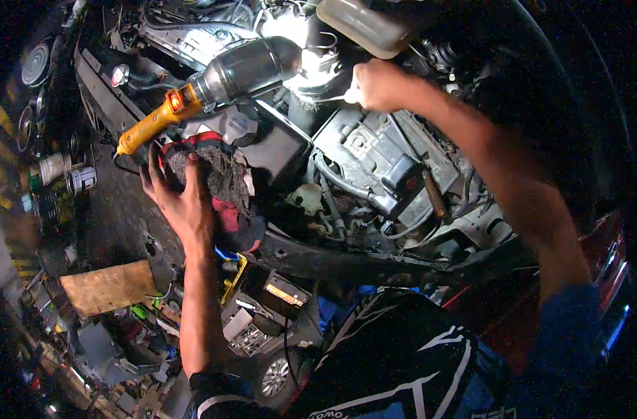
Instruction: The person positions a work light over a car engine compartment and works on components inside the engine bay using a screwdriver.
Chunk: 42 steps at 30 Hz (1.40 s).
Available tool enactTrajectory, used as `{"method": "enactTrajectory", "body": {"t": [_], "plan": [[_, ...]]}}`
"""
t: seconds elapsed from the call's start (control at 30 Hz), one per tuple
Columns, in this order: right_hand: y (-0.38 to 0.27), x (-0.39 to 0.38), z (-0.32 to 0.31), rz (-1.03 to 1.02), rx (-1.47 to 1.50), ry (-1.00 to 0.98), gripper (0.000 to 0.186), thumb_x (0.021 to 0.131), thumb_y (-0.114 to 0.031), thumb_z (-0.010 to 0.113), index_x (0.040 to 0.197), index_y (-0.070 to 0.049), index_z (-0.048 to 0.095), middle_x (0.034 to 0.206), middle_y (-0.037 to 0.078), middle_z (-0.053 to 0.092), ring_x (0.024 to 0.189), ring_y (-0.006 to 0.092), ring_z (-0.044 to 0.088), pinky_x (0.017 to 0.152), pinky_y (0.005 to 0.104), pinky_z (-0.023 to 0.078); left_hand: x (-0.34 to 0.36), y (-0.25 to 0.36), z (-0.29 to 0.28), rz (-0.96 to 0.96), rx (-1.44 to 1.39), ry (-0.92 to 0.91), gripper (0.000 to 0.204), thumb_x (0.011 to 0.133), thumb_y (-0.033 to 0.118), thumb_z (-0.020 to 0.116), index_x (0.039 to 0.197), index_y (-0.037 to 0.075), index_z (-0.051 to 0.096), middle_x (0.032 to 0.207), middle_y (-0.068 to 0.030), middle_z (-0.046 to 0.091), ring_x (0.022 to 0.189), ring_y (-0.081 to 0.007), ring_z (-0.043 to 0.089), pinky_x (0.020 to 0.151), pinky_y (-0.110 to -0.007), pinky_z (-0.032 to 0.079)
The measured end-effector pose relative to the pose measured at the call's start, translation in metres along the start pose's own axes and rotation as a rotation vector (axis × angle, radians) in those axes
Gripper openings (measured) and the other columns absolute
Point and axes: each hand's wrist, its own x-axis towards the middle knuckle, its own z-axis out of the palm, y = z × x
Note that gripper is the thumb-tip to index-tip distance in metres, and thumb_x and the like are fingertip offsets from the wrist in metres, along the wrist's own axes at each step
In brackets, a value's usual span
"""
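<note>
My right hand (pixel 378 85) is closed round the end of a slim metal wrench (pixel 329 99). The wrench points left into a brightly lit part of the engine, and glare hides its far end. On the front edge of the engine bay, my left hand (pixel 182 202) rests with its fingers spread against a bunched dark grey rag (pixel 217 171) with red cloth around it. Just beyond that hand lies a work lamp (pixel 252 70) with an orange handle (pixel 154 122), its light falling on the spot where the wrench reaches.
The engine (pixel 374 150) fills the middle, with hoses and a screwdriver-like wooden handle (pixel 435 195) on it. A pale plastic reservoir (pixel 364 28) sits beyond my right hand. Below left are a wooden board (pixel 109 288), cluttered parts and an open toolbox (pixel 252 335).
</note>
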Motion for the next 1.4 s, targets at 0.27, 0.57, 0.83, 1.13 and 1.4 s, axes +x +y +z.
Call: {"method": "enactTrajectory", "body": {"t": [0.27, 0.57, 0.83, 1.13, 1.4], "plan": [[0.027, 0.006, -0.004, -0.051, 0.145, -0.179, 0.027, 0.085, -0.026, 0.067, 0.076, 0.001, 0.067, 0.065, 0.017, 0.064, 0.059, 0.0230, 0.060, 0.060, 0.0362, 0.048, 0.002, -0.008, 0.001, 0.061, 0.025, -0.022, 0.061, 0.088, 0.024, 0.068, 0.139, 0.002, 0.043, 0.144, -0.0253, 0.031, 0.137, -0.0351, 0.027, 0.112, -0.042, 0.025], [0.061, 0.020, 0.004, -0.465, 0.062, -0.265, 0.035, 0.089, -0.035, 0.055, 0.078, -0.004, 0.068, 0.067, 0.013, 0.066, 0.043, 0.0234, 0.057, 0.044, 0.0365, 0.049, 0.000, 0.004, 0.003, 0.067, 0.100, 0.002, 0.060, 0.089, 0.024, 0.067, 0.138, 0.001, 0.043, 0.143, -0.0234, 0.034, 0.136, -0.0338, 0.030, 0.112, -0.042, 0.023], [0.001, -0.009, 0.045, -0.162, -0.068, 0.072, 0.016, 0.080, -0.020, 0.058, 0.083, -0.010, 0.071, 0.073, 0.017, 0.065, 0.064, 0.0352, 0.065, 0.062, 0.0455, 0.053, 0.001, -0.012, -0.003, 0.078, 0.052, -0.017, 0.061, 0.089, 0.023, 0.067, 0.140, 0.003, 0.041, 0.145, -0.0246, 0.029, 0.138, -0.0335, 0.028, 0.113, -0.042, 0.023], [0.050, 0.014, 0.004, -0.019, 0.588, -0.390, 0.040, 0.084, -0.036, 0.059, 0.065, 0.000, 0.062, 0.055, 0.009, 0.060, 0.042, 0.0140, 0.056, 0.035, 0.0301, 0.046, -0.001, 0.005, 0.000, 0.091, 0.163, 0.035, 0.052, 0.092, 0.018, 0.061, 0.137, -0.002, 0.044, 0.138, -0.0192, 0.045, 0.130, -0.0301, 0.038, 0.111, -0.040, 0.025], [-0.013, -0.006, 0.058, -0.093, 0.172, 0.172, 0.014, 0.076, -0.018, 0.061, 0.073, -0.005, 0.064, 0.067, 0.016, 0.059, 0.063, 0.0358, 0.059, 0.062, 0.0462, 0.048, 0.003, -0.011, -0.003, 0.100, 0.085, -0.009, 0.061, 0.089, 0.025, 0.066, 0.139, -0.001, 0.042, 0.143, -0.0240, 0.032, 0.136, -0.0336, 0.030, 0.113, -0.041, 0.023]]}}
